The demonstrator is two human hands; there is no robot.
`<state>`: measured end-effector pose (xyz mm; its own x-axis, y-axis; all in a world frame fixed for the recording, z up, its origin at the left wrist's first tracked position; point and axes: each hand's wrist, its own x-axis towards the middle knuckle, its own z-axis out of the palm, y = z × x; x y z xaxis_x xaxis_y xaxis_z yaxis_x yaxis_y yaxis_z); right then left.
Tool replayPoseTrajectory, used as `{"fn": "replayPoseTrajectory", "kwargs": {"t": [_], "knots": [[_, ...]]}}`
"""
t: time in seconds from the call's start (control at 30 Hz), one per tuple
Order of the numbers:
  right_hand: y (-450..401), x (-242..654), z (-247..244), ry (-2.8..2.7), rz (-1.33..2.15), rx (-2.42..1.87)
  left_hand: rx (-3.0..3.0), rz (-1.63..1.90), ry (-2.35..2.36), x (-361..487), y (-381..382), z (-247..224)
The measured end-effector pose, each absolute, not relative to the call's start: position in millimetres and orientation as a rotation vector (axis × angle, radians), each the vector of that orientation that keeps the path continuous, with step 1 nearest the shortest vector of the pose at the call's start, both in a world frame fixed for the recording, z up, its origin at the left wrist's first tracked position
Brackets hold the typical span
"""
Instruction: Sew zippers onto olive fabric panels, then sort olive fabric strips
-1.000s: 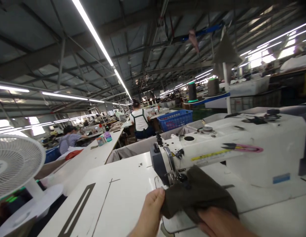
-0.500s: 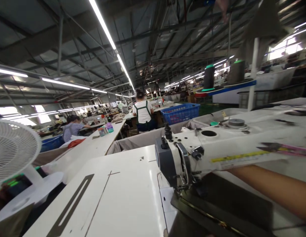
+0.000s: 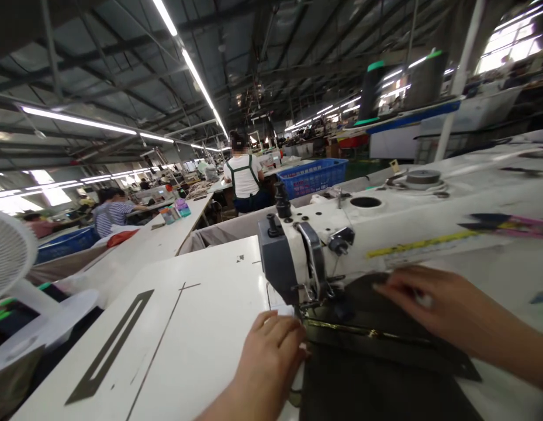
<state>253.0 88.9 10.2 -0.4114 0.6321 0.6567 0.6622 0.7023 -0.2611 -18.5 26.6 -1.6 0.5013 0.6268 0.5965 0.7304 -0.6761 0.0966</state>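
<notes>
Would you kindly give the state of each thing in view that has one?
Sewing machine: running or stopped, cannot tell.
Dark fabric: partly beneath machine head.
Gold strip: lying across fabric.
Left hand: fingers curled, by fabric edge.
Right hand: fingers bent, over fabric.
Snips: resting against machine.
Fan: spinning or still, cannot tell.
Ceiling lights: lit.
Thread cones: upright.

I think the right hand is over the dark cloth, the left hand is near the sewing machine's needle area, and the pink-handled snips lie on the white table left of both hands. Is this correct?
Not quite: the pink-handled snips are on the body of the sewing machine, not on the white table, as the head view shows. The rest is right.
</notes>
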Motion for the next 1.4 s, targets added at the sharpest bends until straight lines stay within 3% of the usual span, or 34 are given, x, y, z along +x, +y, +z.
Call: {"fn": "replayPoseTrajectory", "kwargs": {"t": [0.13, 0.33, 0.53, 0.87, 1.17, 1.4], "knots": [[36.0, 239.0, -10.5, -2.393, -0.208, -0.717, -2.572, -0.714, -1.103, -24.4, 33.1, 1.0], [24.1, 196.9, -18.9, -2.497, -0.555, -0.844, -2.640, -0.744, -1.320, -20.8, 40.3, 7.3], [42.6, 152.3, -0.4, -2.611, -0.230, -1.298, -2.610, -0.721, -1.470, -19.6, 42.9, 8.6], [54.4, 166.4, -36.4, -2.495, -0.318, -0.788, -2.526, -0.884, -1.256, -13.4, 35.4, -13.3], [51.6, 169.4, -21.2, -2.171, -0.613, -0.669, -2.397, -0.790, -1.151, -8.2, 38.3, -22.3], [64.2, 170.9, -22.9, -2.227, -0.399, -0.614, -2.241, -0.750, -1.180, -6.0, 30.2, -17.6]]}}
